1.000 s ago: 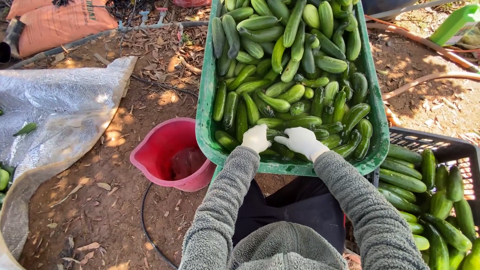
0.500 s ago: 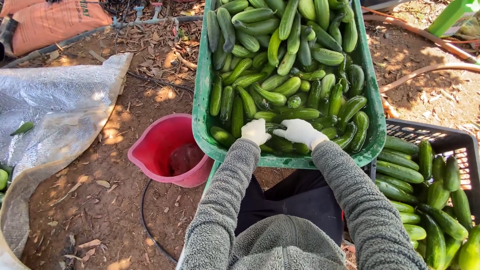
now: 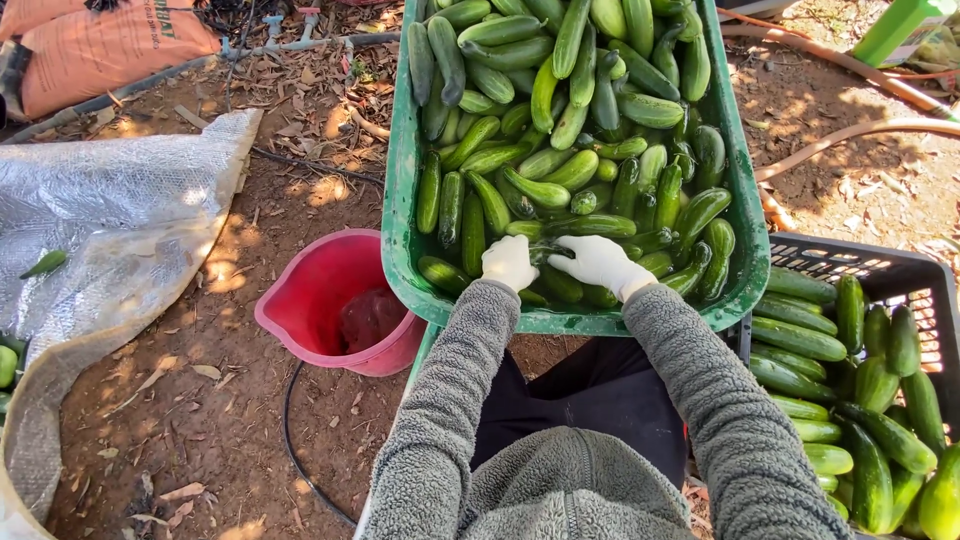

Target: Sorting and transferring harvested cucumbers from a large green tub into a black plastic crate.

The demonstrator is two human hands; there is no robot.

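Hidden: your fingertips sink among the cucumbers at the near edge of the green tub (image 3: 400,200), so you cannot tell whether the fingers are apart or closed on anything.
Hard to make out: the cucumber (image 3: 548,252) between your two hands lies in shadow; only a dark strip of it shows, crosswise, near the tub's near edge.
Cut off: the tub's far end runs out of the top of the view; the black crate (image 3: 890,275) of cucumbers at your right is clipped by the right edge.
Left hand (image 3: 508,262): white-gloved, knuckles up, pressed down on the pile just inside the near rim, grey fleece sleeve reaching forward.
Right hand (image 3: 598,262): white-gloved, just beside the left, index finger stretched toward it across the dark cucumber, wrist bent inward.
Beside you: a red bucket (image 3: 300,300) on the dirt, touching the tub's near left corner; silver sheeting (image 3: 100,200) farther left.
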